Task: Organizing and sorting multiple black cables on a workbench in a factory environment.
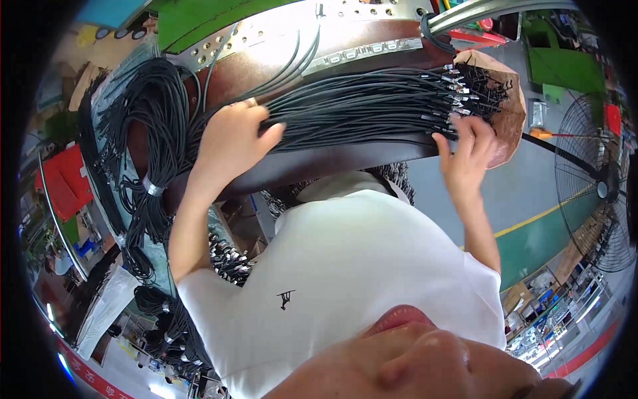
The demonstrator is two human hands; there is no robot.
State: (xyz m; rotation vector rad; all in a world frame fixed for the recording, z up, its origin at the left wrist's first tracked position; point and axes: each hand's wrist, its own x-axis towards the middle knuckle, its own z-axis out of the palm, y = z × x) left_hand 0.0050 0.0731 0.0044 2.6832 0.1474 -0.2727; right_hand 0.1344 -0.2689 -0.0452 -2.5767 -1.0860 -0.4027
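A wide bundle of black cables [352, 103] lies side by side across the brown bench in front of me. Silver connector ends [457, 93] line up at the bundle's right. My left hand [232, 139] rests at the bundle's left part, fingers bent over the cables and thumb held apart, not closed round them. At the right end, my right hand [470, 151] is beside the connectors, fingers bent and spread, thumb apart. Its fingertips are at the lowest connectors; whether they touch is hard to tell.
A tied hank of black cables [154, 189] hangs over the bench's left end. A perforated metal plate [372, 12] and a slotted metal strip [362, 54] lie beyond the bundle. Brown paper [512, 100] is under the black tips at right. A fan [601, 189] stands farther right.
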